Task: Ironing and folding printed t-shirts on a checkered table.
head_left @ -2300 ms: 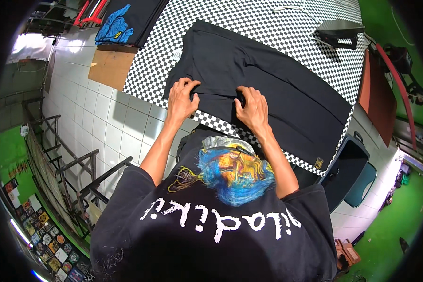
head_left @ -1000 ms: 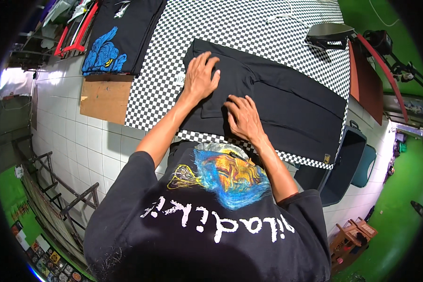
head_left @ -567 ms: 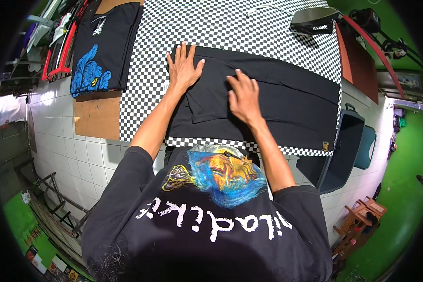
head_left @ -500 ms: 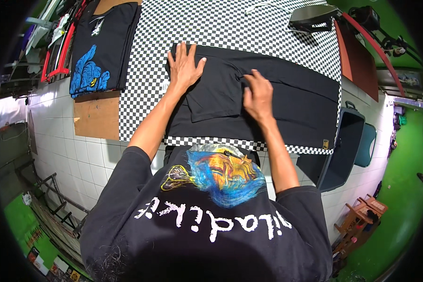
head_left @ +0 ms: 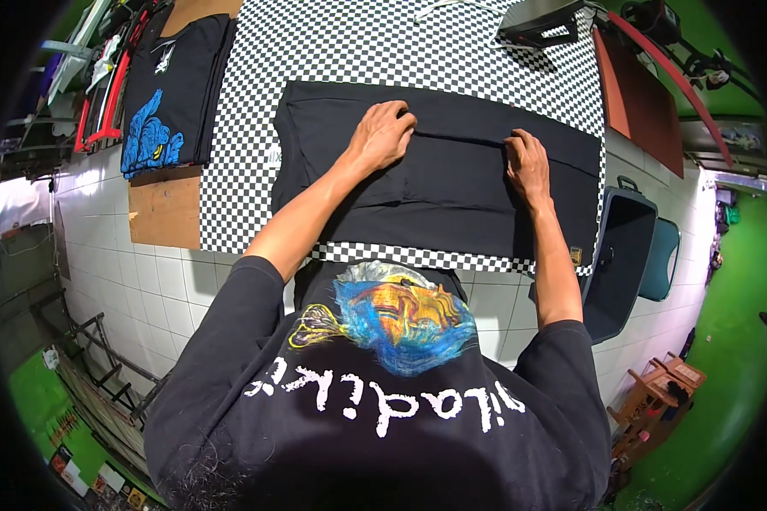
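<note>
A black T-shirt (head_left: 477, 183) lies folded lengthwise along the near side of the table, its collar end to the left and a small gold label by its right hem. My left hand (head_left: 383, 134) rests on the cloth with its fingers curled, pinching the folded edge along the middle. Farther right, my right hand (head_left: 528, 166) grips the same fold, fingers bent down into the fabric. The fingertips of both hands are partly hidden by the knuckles and cloth.
The shirt lies on a black-and-white checkered tablecloth (head_left: 315, 43). Folded black shirts with a blue print (head_left: 183, 94) are stacked at the left on a brown board (head_left: 166, 209). What looks like a clothes iron (head_left: 541, 25) stands at the far right. A dark bin (head_left: 622, 264) stands beside the table's right edge.
My left hand has left the collar end and moved right to the middle fold, curling its fingers. My right hand has moved right along the shirt. The folded-over sleeve now lies flatter.
</note>
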{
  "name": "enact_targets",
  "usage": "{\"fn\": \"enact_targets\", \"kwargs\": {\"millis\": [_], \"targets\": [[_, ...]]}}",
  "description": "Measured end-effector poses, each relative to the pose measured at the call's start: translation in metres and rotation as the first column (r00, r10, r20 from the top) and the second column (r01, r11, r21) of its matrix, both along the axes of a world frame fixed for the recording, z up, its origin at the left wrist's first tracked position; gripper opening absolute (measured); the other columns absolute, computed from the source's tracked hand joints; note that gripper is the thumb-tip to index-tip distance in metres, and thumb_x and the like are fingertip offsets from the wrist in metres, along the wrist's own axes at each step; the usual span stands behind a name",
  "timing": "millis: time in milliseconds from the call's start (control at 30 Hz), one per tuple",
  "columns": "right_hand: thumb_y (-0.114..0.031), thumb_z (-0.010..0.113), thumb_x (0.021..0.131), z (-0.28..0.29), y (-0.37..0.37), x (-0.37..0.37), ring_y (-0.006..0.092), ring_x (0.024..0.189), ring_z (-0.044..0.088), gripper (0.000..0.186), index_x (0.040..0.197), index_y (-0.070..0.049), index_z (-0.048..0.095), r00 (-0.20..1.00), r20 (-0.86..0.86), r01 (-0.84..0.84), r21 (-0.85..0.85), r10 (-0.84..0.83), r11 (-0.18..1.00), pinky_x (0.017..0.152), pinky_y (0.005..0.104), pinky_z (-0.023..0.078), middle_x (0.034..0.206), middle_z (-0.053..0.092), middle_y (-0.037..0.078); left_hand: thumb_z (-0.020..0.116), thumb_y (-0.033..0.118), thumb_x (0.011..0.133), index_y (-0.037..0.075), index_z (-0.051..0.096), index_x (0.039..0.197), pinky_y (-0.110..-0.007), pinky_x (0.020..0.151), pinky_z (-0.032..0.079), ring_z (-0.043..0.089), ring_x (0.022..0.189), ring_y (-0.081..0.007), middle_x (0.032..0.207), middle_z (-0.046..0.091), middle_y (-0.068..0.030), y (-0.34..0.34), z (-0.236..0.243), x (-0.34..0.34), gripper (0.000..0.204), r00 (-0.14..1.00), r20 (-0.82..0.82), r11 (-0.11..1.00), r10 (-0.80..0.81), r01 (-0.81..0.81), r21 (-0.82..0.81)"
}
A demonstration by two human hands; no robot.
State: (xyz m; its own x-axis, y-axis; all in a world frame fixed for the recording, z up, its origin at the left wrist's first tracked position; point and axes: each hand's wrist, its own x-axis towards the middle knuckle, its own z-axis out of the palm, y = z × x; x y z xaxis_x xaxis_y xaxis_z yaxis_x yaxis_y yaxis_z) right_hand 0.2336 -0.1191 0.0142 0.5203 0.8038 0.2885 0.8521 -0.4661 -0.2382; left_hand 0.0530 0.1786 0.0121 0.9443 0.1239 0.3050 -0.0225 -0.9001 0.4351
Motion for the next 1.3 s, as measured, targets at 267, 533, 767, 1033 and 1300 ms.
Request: {"fn": "enact_targets", "kwargs": {"millis": [267, 533, 767, 1033, 1300], "targets": [[-0.004, 0.066, 0.087, 0.015, -0.022, 0.011, 0.0352, 0.119, 0.058, 0.029, 0.116, -0.005, 0.064, 0.999, 0.026, -0.032, 0.023, 0.031, 0.999, 0.104, 0.0455, 0.045, 0.129, 0.061, 0.014, 0.066, 0.023, 0.095, 0.007, 0.068, 0.114, -0.051, 0.113, 0.040, 0.057, 0.125, -0.0353, 0.130, 0.061, -0.0156, -0.045, 0.013, 0.021, 0.026, 0.987, 0.030, 0.987, 0.156, -0.156, 0.020], [-0.001, 0.066, 0.084, 0.009, -0.080, 0.066, 0.0351, 0.117, 0.059, 0.032, 0.115, -0.007, 0.063, 0.994, -0.069, -0.088, -0.065, 0.084, 0.994, 0.103, 0.0445, 0.046, 0.124, 0.061, 0.012, 0.066, 0.021, 0.094, 0.006, 0.065, 0.111, -0.047, 0.104, 0.043, 0.057, 0.121, -0.0371, 0.131, 0.058, -0.0182, -0.070, -0.001, 0.036, 0.023, 0.997, 0.012, 0.995, 0.074, -0.074, 0.065], [-0.010, 0.062, 0.091, 0.021, -0.104, 0.086, 0.0342, 0.126, 0.055, 0.036, 0.127, -0.010, 0.061, 0.989, -0.097, -0.121, -0.097, 0.111, 0.988, 0.112, 0.0483, 0.039, 0.135, 0.058, 0.013, 0.064, 0.024, 0.096, 0.007, 0.064, 0.119, -0.052, 0.113, 0.037, 0.053, 0.130, -0.0371, 0.137, 0.056, -0.0178, -0.095, 0.009, 0.051, 0.028, 0.971, -0.057, 0.971, 0.233, -0.229, 0.065], [-0.032, 0.041, 0.107, -0.001, -0.163, 0.110, 0.0314, 0.155, 0.024, 0.055, 0.161, -0.027, 0.033, 0.997, -0.023, 0.062, -0.442, -0.080, 0.895, 0.123, 0.0622, 0.012, 0.169, 0.023, 0.013, 0.057, 0.038, 0.098, 0.014, 0.046, 0.152, -0.058, 0.123, 0.020, 0.031, 0.151, -0.0389, 0.161, 0.035, -0.0222, -0.112, -0.022, 0.062, 0.060, 0.918, -0.142, 0.928, 0.372, -0.362, 0.089], [-0.035, 0.041, 0.106, 0.003, -0.099, 0.122, 0.0339, 0.153, 0.027, 0.056, 0.159, -0.019, 0.037, 0.998, -0.027, 0.048, -0.284, -0.058, 0.958, 0.122, 0.0660, 0.012, 0.165, 0.030, 0.018, 0.056, 0.043, 0.098, 0.008, 0.041, 0.154, -0.062, 0.123, 0.015, 0.029, 0.151, -0.0424, 0.161, 0.033, -0.0279, -0.161, 0.006, 0.124, 0.068, 0.916, -0.148, 0.927, 0.373, -0.363, 0.093]]}}
